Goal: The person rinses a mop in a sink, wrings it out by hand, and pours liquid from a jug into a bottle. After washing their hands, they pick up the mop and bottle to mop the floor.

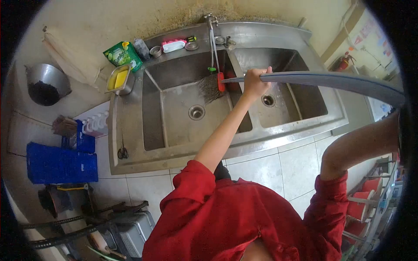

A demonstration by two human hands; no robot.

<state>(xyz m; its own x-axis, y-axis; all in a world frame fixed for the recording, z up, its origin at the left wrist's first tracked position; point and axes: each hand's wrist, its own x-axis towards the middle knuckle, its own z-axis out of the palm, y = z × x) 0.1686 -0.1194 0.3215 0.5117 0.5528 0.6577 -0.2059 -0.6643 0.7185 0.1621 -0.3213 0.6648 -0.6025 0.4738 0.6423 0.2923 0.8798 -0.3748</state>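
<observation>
My left hand [257, 82] is wrapped around the long grey handle of a mop [331, 80]. The mop's red clamp [220, 81] and its grey string head [210, 89] hang in the left basin of a steel double sink [143, 158], near the divider. Above the mop head, a thin pale hose [212, 45] with a green end runs down from the tap [210, 19]. My right forearm [361, 145] reaches toward the far end of the handle at the right edge, where the dark border hides my right hand.
A green detergent pouch [123, 55], a steel container [126, 86] with a yellow sponge [121, 78], and a pink-and-white brush [174, 45] stand along the sink's rim. Blue crates [61, 163] sit at left, below a hanging metal pot [48, 82]. Racks [370, 204] line the lower right.
</observation>
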